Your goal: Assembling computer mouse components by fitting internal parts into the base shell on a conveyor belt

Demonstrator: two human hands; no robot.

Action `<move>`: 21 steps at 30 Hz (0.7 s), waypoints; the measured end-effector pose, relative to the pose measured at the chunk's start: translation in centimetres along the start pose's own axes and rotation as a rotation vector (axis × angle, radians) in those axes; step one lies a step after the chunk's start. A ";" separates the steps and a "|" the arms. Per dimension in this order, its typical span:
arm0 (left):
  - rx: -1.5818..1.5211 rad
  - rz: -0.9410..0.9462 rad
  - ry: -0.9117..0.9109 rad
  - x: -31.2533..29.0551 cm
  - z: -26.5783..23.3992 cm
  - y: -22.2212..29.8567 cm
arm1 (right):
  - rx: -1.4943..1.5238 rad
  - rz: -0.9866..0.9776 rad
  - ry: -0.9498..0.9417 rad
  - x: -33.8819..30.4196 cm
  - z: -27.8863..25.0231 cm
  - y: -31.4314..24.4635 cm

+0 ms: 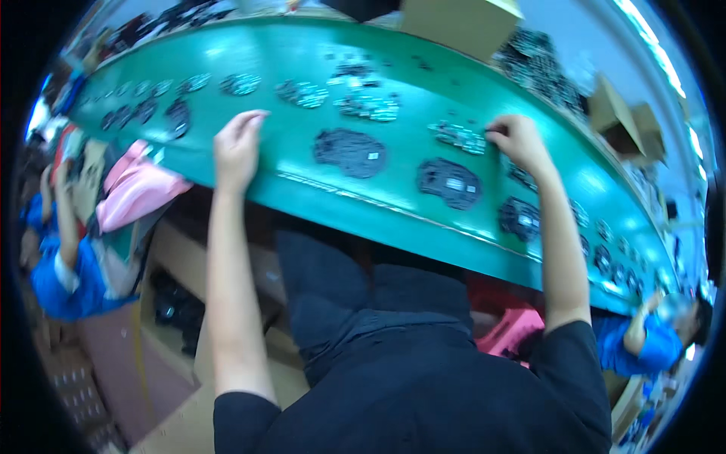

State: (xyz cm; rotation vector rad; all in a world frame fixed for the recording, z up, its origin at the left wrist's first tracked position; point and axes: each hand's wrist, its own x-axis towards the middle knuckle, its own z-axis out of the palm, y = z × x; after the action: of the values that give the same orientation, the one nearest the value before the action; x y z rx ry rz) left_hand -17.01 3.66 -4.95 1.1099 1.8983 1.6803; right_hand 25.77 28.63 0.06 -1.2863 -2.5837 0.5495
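Over the green table, my left hand (238,153) hangs near the front edge, thumb and fingers drawn together. Whatever may be between those fingertips is too small to tell. My right hand (520,142) is pinched beside the right end of a green circuit board (457,137); I cannot tell whether it touches the board or holds something small. Below that board lies a dark moulded casing (449,183) with a pale label. A similar dark casing (349,153) sits between my hands, and a second green circuit board (367,107) lies above it.
Rows of boards and casings run along the green table (302,212) to both sides. Small dark parts (354,69) lie at the back. Cardboard boxes (460,26) stand beyond. People in blue sit at left (72,276) and right (652,344). Pink chairs (140,189) flank me.
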 end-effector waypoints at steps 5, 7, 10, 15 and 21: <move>0.213 0.041 0.182 0.0 1.8 1.1 | -0.060 0.001 0.150 -2.3 -0.5 2.2; 0.364 0.042 0.317 1.1 -0.2 0.6 | -0.041 -0.038 0.272 -4.0 -0.8 1.8; 0.619 0.013 0.424 4.0 -8.1 -0.7 | 0.134 -0.045 0.298 -8.0 -2.0 -2.3; 1.078 -0.249 0.244 9.2 -17.0 -3.4 | 0.371 -0.142 0.260 -13.8 -0.7 -8.1; 1.164 -0.237 0.199 10.0 -16.1 -3.7 | 0.452 -0.159 0.182 -14.4 1.5 -11.6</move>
State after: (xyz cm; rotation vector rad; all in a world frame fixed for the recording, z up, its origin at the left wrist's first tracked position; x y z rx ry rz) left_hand -35.94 0.69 -2.78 0.9648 3.0804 0.4525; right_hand 25.46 10.37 3.28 -0.9256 -2.2151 0.8763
